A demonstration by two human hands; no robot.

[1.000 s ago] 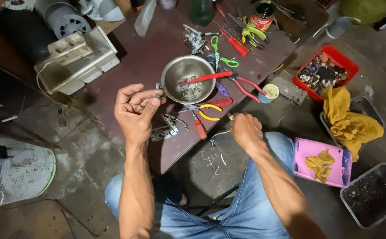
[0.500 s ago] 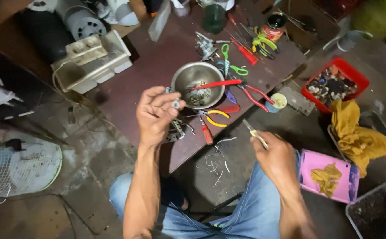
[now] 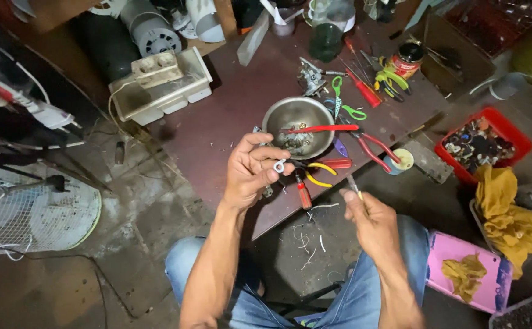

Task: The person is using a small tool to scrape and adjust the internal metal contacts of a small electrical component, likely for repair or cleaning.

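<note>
At frame centre the left hand (image 3: 250,173) pinches a small metal ring fitting (image 3: 279,165) over the worktop (image 3: 235,103), just below the bowl (image 3: 298,127). The right hand (image 3: 369,219), lower right, grips a thin tool (image 3: 354,184). They seem about to meet; that needs careful aim.

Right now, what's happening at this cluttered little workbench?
A person sits at a low brown table, working with both hands. The left hand pinches a small metal part in its fingertips. The right hand grips a thin tool, its tip apart from the part. A steel bowl, pliers and screwdrivers lie beyond.
</note>
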